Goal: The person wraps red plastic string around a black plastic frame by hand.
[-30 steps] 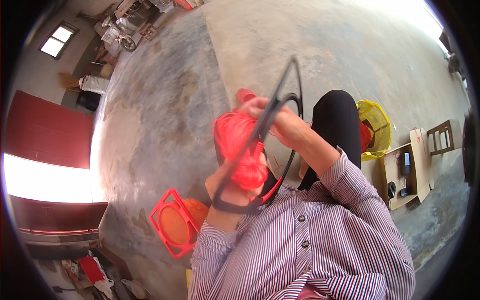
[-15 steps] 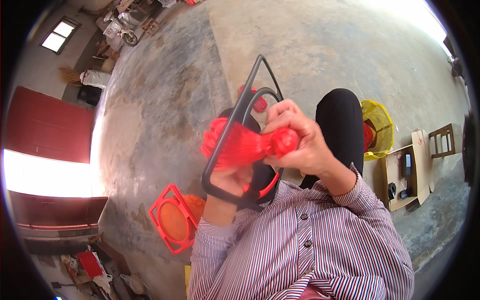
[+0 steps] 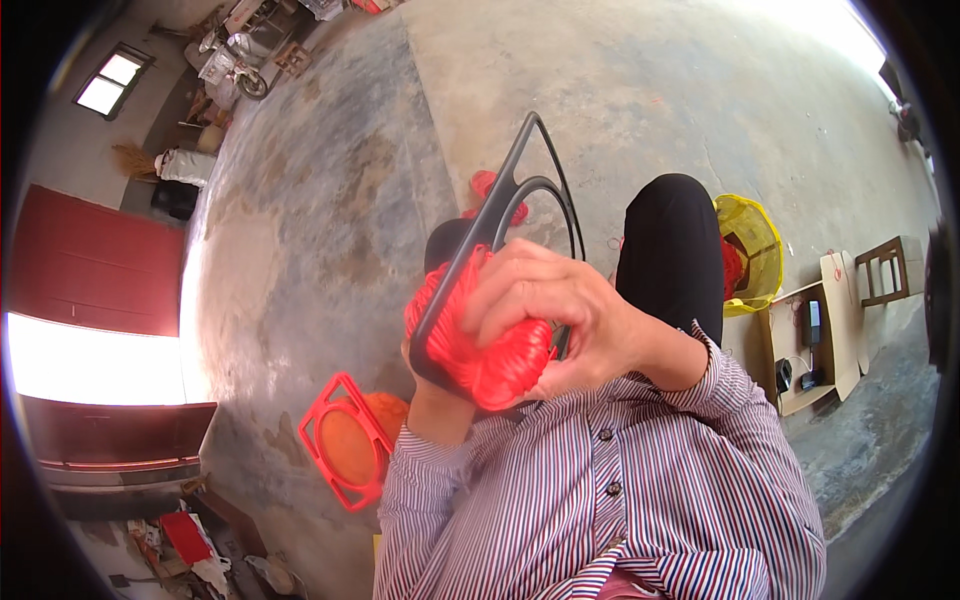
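Note:
My right hand point(image 3: 555, 310) is closed around a thick bundle of glossy red cord point(image 3: 505, 365), its fingers over the top and thumb underneath. The bundle runs through a black frame point(image 3: 478, 225) with a curved inner bar, which stands tilted over my lap. My left hand point(image 3: 428, 392) is behind the bundle and the frame's lower side; its fingers are hidden. More red cord point(image 3: 519, 214) lies on the floor beyond the frame.
An orange-red frame point(image 3: 312, 428) with a round orange centre is on the floor at left. To the right of my knee point(image 3: 672, 245) are a yellow mesh basket point(image 3: 765, 245) holding red cord, an open cardboard box point(image 3: 845, 330) with dark devices, and a small wooden stool point(image 3: 905, 270).
My right hand has moved left and closed over the bundle's middle. The bundle now bunches and droops toward me. My left hand has become more hidden, and the frame has shifted slightly right.

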A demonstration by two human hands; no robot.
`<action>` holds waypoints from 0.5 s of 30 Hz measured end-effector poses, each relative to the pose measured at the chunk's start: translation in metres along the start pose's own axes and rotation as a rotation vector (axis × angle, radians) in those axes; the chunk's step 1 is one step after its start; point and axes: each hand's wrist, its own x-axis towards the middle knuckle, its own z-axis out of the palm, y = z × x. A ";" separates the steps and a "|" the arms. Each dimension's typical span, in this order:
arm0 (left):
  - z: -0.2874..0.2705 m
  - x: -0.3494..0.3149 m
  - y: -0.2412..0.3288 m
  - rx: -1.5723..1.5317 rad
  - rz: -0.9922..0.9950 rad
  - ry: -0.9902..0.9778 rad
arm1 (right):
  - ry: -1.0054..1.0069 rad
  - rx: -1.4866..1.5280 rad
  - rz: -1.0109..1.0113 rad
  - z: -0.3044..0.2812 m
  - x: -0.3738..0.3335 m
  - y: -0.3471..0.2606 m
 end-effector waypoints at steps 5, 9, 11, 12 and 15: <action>0.001 0.004 0.012 -0.863 -0.125 -0.136 | 0.309 0.657 0.058 -0.039 -0.007 0.006; 0.016 -0.011 0.034 -0.529 -0.148 -0.062 | 0.727 1.006 0.199 -0.070 -0.015 0.035; 0.005 -0.010 0.048 -0.499 -0.151 -0.068 | 0.761 1.048 0.352 -0.063 -0.022 0.046; -0.002 -0.010 0.056 -0.476 -0.161 -0.075 | 0.759 0.889 0.389 -0.057 -0.025 0.054; -0.002 -0.011 0.073 -0.470 -0.187 -0.054 | 0.694 0.853 0.434 -0.031 -0.027 0.051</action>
